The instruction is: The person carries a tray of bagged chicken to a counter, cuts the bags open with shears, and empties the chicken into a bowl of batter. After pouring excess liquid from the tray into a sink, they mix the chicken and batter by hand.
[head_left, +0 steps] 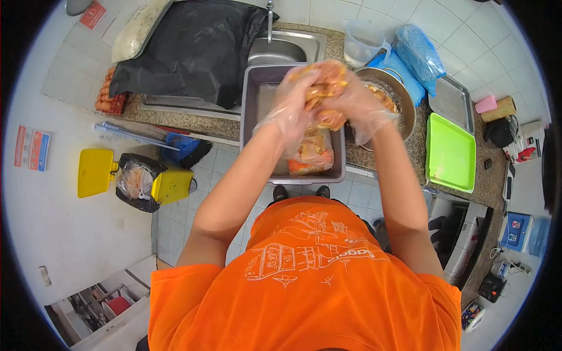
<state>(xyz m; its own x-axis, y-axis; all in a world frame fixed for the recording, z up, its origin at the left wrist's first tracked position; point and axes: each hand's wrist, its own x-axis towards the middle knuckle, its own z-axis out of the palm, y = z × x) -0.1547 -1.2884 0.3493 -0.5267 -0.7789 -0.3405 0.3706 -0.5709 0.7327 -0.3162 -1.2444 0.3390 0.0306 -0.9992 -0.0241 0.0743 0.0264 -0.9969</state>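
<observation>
My left hand (pixel 290 108) and my right hand (pixel 363 105), both in clear plastic gloves, grip pieces of orange-yellow coated raw meat (pixel 325 82) between them. The meat is raised over the grey plastic tub (pixel 250 126), near its right side. Inside the tub, below my hands, lies a clear bag (pixel 313 155) with orange contents. Just right of my right hand is a metal pot (pixel 410 114) holding more coated pieces, partly hidden by that hand.
Black plastic sheeting (pixel 187 50) lies left of the sink (pixel 281 50). Eggs (pixel 105 96) stand at the far left. Behind the pot are a clear jug (pixel 360 44) and blue bags (pixel 418 52). A green tray (pixel 451 155) lies right; an open yellow bin (pixel 175 186) stands below left.
</observation>
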